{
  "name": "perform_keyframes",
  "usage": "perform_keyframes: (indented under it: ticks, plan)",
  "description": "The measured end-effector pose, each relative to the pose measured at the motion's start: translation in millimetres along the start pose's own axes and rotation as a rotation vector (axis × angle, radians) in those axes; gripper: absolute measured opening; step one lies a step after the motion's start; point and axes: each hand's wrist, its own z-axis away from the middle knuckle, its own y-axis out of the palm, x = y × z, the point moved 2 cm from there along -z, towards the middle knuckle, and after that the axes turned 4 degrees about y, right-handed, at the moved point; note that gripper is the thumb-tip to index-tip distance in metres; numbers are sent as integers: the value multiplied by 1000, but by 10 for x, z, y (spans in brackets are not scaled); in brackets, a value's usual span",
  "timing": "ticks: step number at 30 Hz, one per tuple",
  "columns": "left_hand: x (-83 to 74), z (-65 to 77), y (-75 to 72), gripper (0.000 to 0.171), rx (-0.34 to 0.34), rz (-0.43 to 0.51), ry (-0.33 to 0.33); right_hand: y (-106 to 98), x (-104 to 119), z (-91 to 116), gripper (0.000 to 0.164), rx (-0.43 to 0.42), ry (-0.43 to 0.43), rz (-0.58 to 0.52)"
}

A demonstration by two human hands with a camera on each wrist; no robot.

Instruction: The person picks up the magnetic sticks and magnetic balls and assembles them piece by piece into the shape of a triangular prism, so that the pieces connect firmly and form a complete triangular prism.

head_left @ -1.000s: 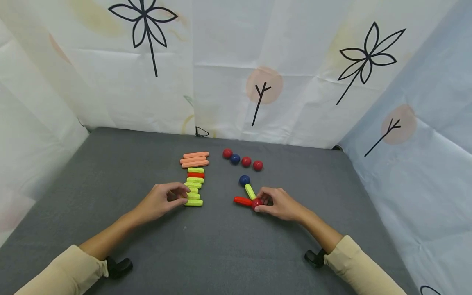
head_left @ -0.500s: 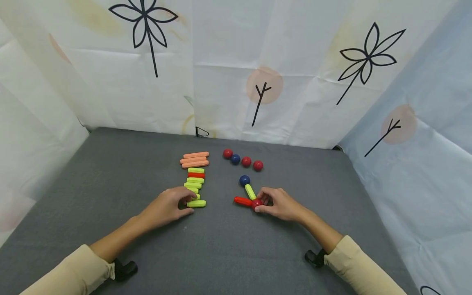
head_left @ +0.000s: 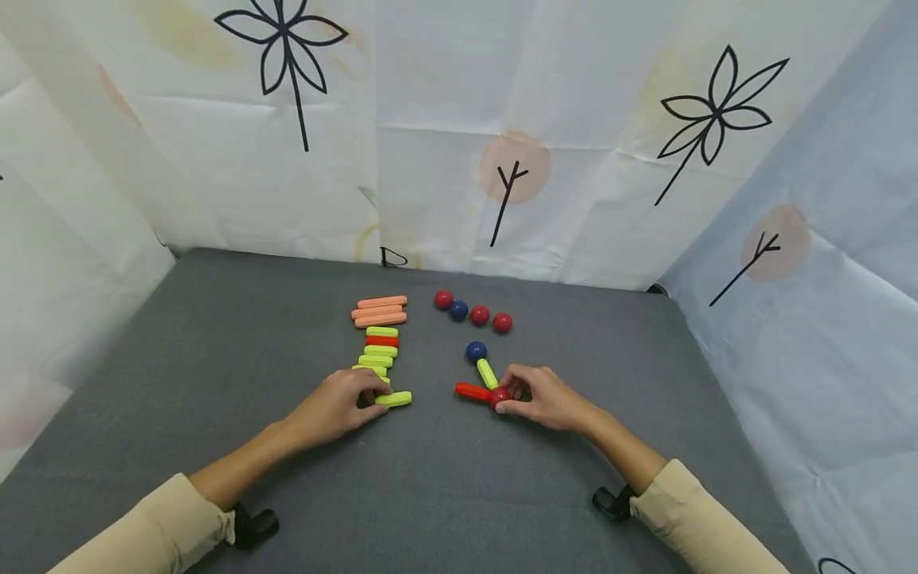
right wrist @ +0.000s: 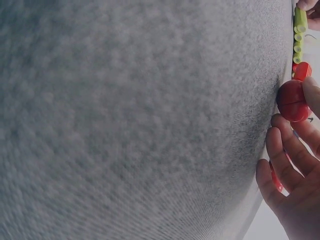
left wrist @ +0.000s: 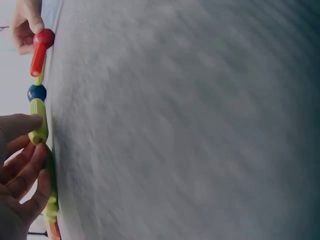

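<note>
My left hand (head_left: 337, 410) pinches a yellow-green rod (head_left: 400, 399) by its left end, between thumb and fingers; the left wrist view shows the same rod (left wrist: 38, 110) in the grip. Thumb and fingers of my right hand (head_left: 548, 399) hold a red ball (head_left: 500, 399), seen close in the right wrist view as a glossy ball (right wrist: 292, 100). From this ball a red rod (head_left: 472, 391) points left, and another yellow-green rod (head_left: 487, 373) runs up to a blue ball (head_left: 476, 351). The held rod is apart from this joined piece.
Beyond my left hand lies a column of yellow-green rods (head_left: 376, 361) with one red rod (head_left: 382, 341) among them. Several orange rods (head_left: 380, 312) lie farther back. Red balls (head_left: 480, 316) and a blue ball (head_left: 458, 310) form a row at the back. Patterned cloth (head_left: 445, 96) hangs behind the table.
My left hand has moved right, drawing the front yellow-green rod out of the column. My right hand and the joined piece have stayed in place.
</note>
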Motion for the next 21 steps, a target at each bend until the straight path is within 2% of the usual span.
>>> perform_keyframes:
  ticks: [4,10,15,21]
  plan:
    - [-47,-116,40,20,-26,146,-44,3,-14,3,25,-2,-3,-6]
    - [-159,-415,113,21,-99,327,-175,-6,-15,15,25,-6,-3,-10]
    - [-188,-689,227,28,-122,404,-260,-14,-13,24,25,-10,-3,-12]
    - [-183,-909,381,30,-104,441,-293,-9,-15,6,26,0,7,-1]
